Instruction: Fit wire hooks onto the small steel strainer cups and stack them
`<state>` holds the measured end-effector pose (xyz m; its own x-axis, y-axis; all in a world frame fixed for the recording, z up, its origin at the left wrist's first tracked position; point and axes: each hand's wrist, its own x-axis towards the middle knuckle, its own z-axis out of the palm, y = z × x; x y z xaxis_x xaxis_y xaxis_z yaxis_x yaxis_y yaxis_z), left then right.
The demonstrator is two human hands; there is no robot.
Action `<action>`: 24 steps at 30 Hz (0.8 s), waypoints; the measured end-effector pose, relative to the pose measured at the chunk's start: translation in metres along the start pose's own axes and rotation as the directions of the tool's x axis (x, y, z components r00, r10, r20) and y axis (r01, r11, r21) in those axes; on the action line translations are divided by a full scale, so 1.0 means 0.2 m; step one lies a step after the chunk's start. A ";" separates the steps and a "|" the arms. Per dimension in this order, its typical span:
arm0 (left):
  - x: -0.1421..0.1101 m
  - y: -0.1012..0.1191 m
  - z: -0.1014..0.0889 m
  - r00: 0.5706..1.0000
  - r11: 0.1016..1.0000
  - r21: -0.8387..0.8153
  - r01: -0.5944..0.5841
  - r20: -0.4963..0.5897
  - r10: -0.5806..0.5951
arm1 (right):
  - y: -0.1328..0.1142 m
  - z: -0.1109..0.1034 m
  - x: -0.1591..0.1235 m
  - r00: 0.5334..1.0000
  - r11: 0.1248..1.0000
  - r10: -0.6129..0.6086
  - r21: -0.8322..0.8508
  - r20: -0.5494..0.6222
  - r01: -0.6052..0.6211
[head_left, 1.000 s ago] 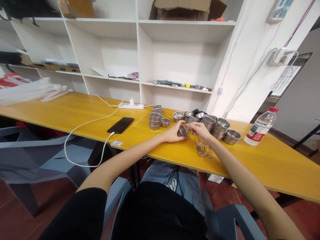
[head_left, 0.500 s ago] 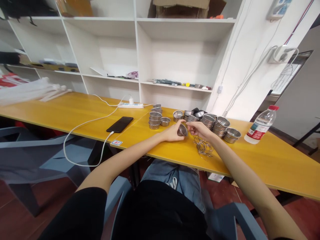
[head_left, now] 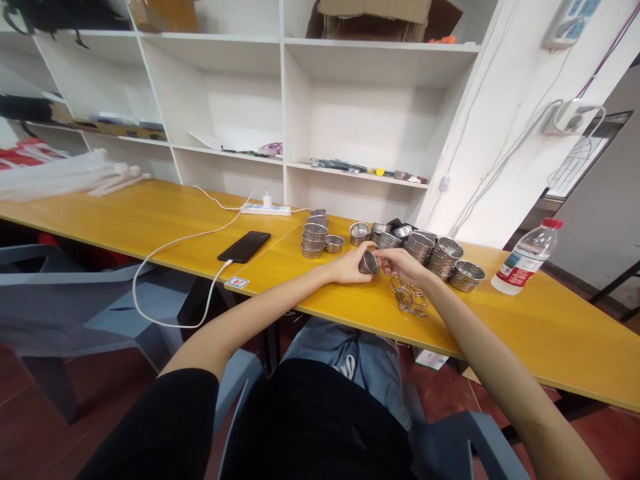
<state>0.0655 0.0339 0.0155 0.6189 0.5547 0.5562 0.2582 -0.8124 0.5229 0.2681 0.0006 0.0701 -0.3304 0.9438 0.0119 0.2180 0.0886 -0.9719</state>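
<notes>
White open shelving (head_left: 370, 123) backs a yellow wooden tabletop (head_left: 520, 340) with stacked, perforated silver metal cups (head_left: 441, 259). The right hand (head_left: 406, 264), fingers drawn together, hovers above tangled silver wire (head_left: 411, 301); whether it grips anything cannot be told. Just beside, the left hand (head_left: 345, 269) curls its fingers around a small silver metal cup (head_left: 369, 264), tilted off upright, rim near the right fingertips.

Both your forearms reach forward and converge; your left hand (head_left: 350, 267) is curled, your right hand (head_left: 403, 263) close beside it, fingers bent.
</notes>
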 end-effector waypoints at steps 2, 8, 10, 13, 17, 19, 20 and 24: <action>0.00 0.00 0.00 1.000 1.000 0.000 0.010 -0.002 -0.010 | 0.00 0.00 0.01 1.000 1.000 0.001 0.007 0.000 -0.001; 0.01 0.00 0.01 1.000 1.000 -0.020 -0.012 0.007 0.012 | 0.04 0.00 0.04 1.000 0.999 0.010 0.048 -0.027 -0.009; 0.02 0.00 0.01 1.000 1.000 -0.026 -0.014 0.004 0.014 | 0.05 0.00 0.04 0.999 0.998 0.005 0.066 -0.035 -0.003; 0.02 0.00 0.01 1.000 1.000 -0.003 0.018 -0.010 -0.018 | 0.06 0.00 0.04 0.999 0.995 -0.017 0.100 -0.033 0.021; 0.01 0.01 0.00 0.999 1.000 0.015 0.027 -0.032 -0.026 | 0.06 0.01 0.03 0.999 0.992 -0.045 0.119 -0.024 0.047; 0.01 0.01 0.00 0.999 1.000 0.023 0.021 -0.035 -0.020 | 0.06 0.02 0.03 0.999 0.992 -0.049 0.118 -0.007 0.050; 0.01 0.01 0.00 0.999 0.999 0.027 0.017 -0.035 -0.016 | 0.06 0.02 0.04 0.999 0.992 -0.050 0.112 0.000 0.050; 0.02 0.00 0.00 1.000 0.999 0.033 0.011 -0.030 -0.010 | 0.07 0.02 0.04 0.998 0.996 -0.060 0.072 -0.005 0.060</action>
<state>0.0672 0.0360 0.0178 0.5941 0.5675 0.5701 0.2893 -0.8120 0.5069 0.2647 0.0089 0.0563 -0.3385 0.9382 0.0715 0.1308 0.1222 -0.9838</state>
